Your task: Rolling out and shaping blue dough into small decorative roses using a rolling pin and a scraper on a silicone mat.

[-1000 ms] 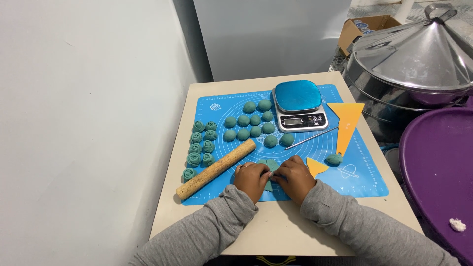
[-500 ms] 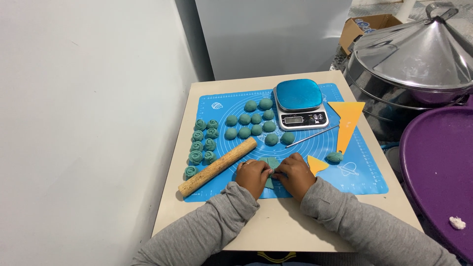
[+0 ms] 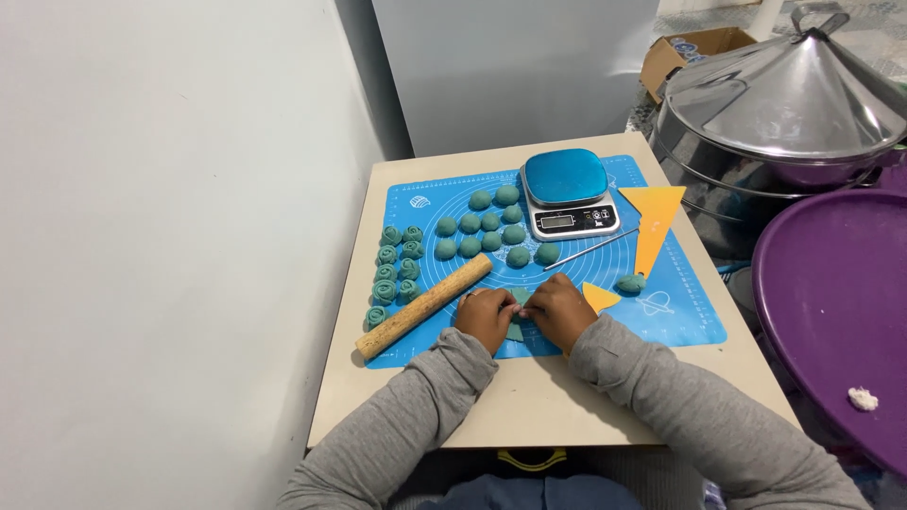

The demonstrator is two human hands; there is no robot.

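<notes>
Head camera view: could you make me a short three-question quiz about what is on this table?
1. True or false: the wooden rolling pin lies left of the left hand.
2. What sits on the blue mat behind the plain green dough balls?
3. What do both hands press on: A) a flat green dough piece, B) the metal rod, C) the orange scraper?

Key: 1 true. 2 a kitchen scale with a blue top. 3 A; the right hand meets the left over it.
</notes>
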